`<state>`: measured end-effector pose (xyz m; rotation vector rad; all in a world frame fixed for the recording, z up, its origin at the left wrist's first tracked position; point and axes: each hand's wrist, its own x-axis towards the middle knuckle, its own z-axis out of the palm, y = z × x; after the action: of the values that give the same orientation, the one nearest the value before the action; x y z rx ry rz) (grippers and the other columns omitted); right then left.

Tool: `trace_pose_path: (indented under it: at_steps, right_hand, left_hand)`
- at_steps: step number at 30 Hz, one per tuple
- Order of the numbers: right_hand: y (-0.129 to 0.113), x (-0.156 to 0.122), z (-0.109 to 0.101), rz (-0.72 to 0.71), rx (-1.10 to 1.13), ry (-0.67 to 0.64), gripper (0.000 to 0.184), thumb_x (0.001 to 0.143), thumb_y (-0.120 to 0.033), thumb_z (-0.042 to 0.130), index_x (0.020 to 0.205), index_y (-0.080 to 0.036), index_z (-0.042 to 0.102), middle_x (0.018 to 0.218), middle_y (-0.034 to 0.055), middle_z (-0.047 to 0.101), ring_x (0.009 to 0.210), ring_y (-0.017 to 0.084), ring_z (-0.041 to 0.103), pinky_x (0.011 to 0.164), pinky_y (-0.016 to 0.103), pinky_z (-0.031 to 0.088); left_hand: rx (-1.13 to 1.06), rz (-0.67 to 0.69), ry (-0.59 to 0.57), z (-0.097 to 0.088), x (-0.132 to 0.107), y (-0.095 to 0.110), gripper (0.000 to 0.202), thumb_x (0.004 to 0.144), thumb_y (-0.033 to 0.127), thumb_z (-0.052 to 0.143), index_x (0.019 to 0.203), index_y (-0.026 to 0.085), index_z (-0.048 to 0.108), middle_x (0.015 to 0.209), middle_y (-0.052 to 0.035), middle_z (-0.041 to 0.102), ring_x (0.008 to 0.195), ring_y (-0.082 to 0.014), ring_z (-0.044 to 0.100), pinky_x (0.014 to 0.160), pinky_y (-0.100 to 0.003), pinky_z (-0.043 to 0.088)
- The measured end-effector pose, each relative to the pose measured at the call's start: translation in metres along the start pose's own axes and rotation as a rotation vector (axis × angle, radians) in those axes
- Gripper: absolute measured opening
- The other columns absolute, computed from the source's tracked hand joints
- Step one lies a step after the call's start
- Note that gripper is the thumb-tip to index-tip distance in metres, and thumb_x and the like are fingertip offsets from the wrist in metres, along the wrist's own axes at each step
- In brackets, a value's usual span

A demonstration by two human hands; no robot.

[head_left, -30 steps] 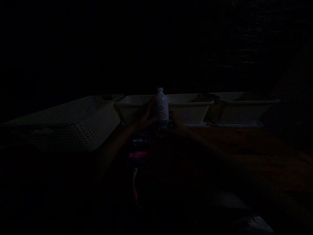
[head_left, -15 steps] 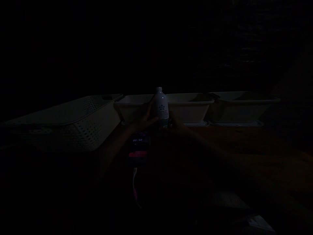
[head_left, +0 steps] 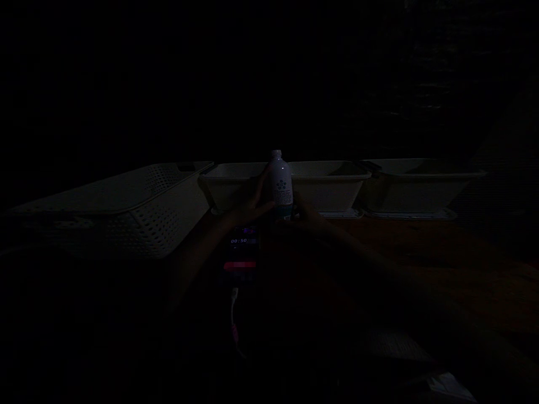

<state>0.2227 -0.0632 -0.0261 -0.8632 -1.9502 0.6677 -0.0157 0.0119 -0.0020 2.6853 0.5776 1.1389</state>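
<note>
We cup our left hand (head_left: 251,203) around the upright white bottle (head_left: 281,185) just behind the phone (head_left: 241,251), our right hand (head_left: 306,214) at its base, grip unclear, so a slip in this dark could topple it onto the phone.

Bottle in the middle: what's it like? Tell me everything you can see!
The bottle is small, white and looks plastic, with a rounded shoulder and a white cap on. A label with a bluish flower-like mark and tiny unreadable print wraps it. It is upright, in front of a pale tub. The left hand curls round its left side; the right hand meets its base, grip too dark to judge.
</note>
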Motion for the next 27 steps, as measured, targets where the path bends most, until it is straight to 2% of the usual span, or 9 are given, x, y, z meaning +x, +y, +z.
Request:
trace_pose_path:
  at_steps: [4, 9, 13, 18, 24, 27]
  right_hand:
    - [-0.001, 0.0, 0.0, -0.01, 0.014, 0.0, 0.111, 0.077, -0.047, 0.084, 0.166, -0.018, 0.025, 0.155, 0.022, 0.055, 0.132, 0.039, 0.064, 0.107, 0.057, 0.057]
    - [0.001, 0.0, 0.002, 0.004, -0.005, 0.028, 0.115, 0.074, -0.051, 0.086, 0.164, -0.014, 0.025, 0.153, 0.0254, 0.056, 0.132, 0.042, 0.063, 0.106, 0.061, 0.055]
    - [0.0, -0.001, 0.005, 0.022, 0.018, 0.029, 0.106, 0.075, -0.05, 0.085, 0.159, -0.017, 0.031, 0.149, 0.0232, 0.059, 0.13, 0.041, 0.064, 0.105, 0.06, 0.057]
    - [0.001, -0.001, 0.004, -0.041, -0.034, 0.032, 0.096, 0.077, -0.05, 0.083, 0.154, -0.018, 0.037, 0.151, 0.0227, 0.055, 0.136, 0.041, 0.06, 0.109, 0.06, 0.054]
    - [0.008, 0.001, 0.003, -0.057, -0.054, 0.031, 0.096, 0.073, -0.05, 0.082, 0.152, -0.018, 0.038, 0.155, 0.0244, 0.048, 0.138, 0.043, 0.056, 0.111, 0.064, 0.05]
    - [0.006, 0.001, 0.002, -0.093, -0.062, 0.024, 0.092, 0.074, -0.047, 0.081, 0.151, -0.019, 0.04, 0.151, 0.0229, 0.05, 0.143, 0.043, 0.051, 0.113, 0.064, 0.048]
  left_hand:
    - [-0.019, -0.021, -0.02, 0.0, 0.0, 0.001, 0.109, 0.093, 0.059, 0.063, 0.171, 0.028, -0.007, 0.18, -0.0188, 0.009, 0.167, -0.0387, 0.016, 0.133, -0.064, 0.021]
    - [0.012, -0.004, -0.005, 0.001, 0.0, 0.004, 0.107, 0.093, 0.06, 0.062, 0.171, 0.028, -0.005, 0.181, -0.017, 0.005, 0.168, -0.0382, 0.012, 0.134, -0.063, 0.02]
    - [0.007, 0.014, 0.008, 0.002, 0.0, 0.005, 0.107, 0.094, 0.061, 0.06, 0.171, 0.025, -0.005, 0.18, -0.0192, 0.008, 0.167, -0.0399, 0.014, 0.133, -0.065, 0.02]
    - [0.019, 0.024, 0.019, 0.004, 0.0, 0.006, 0.107, 0.093, 0.06, 0.061, 0.171, 0.024, -0.004, 0.179, -0.019, 0.011, 0.167, -0.0393, 0.016, 0.134, -0.064, 0.02]
    - [0.062, 0.044, 0.018, 0.005, -0.001, 0.011, 0.104, 0.095, 0.057, 0.06, 0.17, 0.027, -0.006, 0.18, -0.0169, 0.009, 0.167, -0.037, 0.017, 0.134, -0.061, 0.022]
    - [0.066, 0.045, 0.002, 0.005, -0.002, 0.012, 0.105, 0.096, 0.057, 0.06, 0.17, 0.027, -0.008, 0.179, -0.0188, 0.013, 0.166, -0.0385, 0.02, 0.132, -0.064, 0.025]
